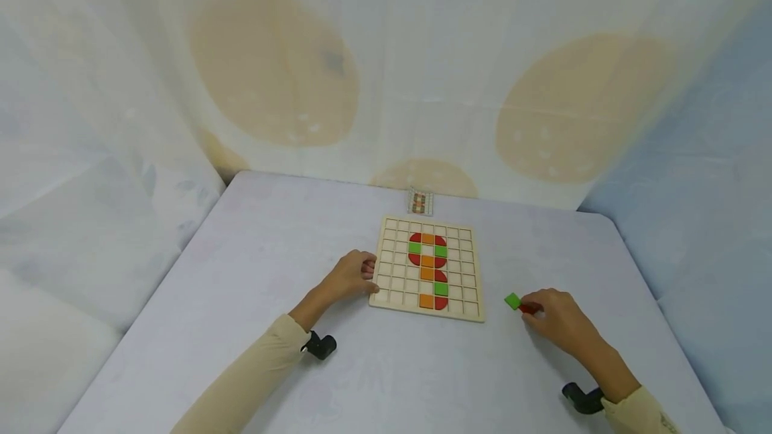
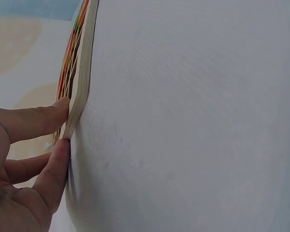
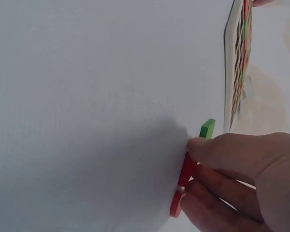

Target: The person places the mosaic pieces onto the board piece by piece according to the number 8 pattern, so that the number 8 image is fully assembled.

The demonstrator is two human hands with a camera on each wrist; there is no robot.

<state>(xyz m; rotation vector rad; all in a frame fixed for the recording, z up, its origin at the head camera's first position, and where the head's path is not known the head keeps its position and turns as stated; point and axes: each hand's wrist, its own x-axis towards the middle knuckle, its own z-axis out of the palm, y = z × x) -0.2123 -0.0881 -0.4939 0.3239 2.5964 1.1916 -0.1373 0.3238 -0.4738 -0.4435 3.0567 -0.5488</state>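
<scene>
A square wooden grid board (image 1: 395, 273) lies at the middle of the table, with red, orange and green tiles set in some of its cells. My left hand (image 1: 348, 278) pinches the board's left edge; in the left wrist view the thumb is over the rim and a fingertip against its side. To the right of the board, my right hand (image 1: 557, 317) holds small tiles just at the tabletop. In the right wrist view a green tile (image 3: 208, 128) juts beyond the thumb, a red tile (image 3: 187, 170) sits between thumb and fingers, and another red piece (image 3: 176, 204) touches the fingertips.
A small patterned card (image 1: 420, 202) lies behind the board, close to the table's far edge. Pale cloth (image 1: 422, 119) with tan spots hangs behind the table (image 1: 289, 220). Black devices (image 1: 319, 345) are worn at both wrists.
</scene>
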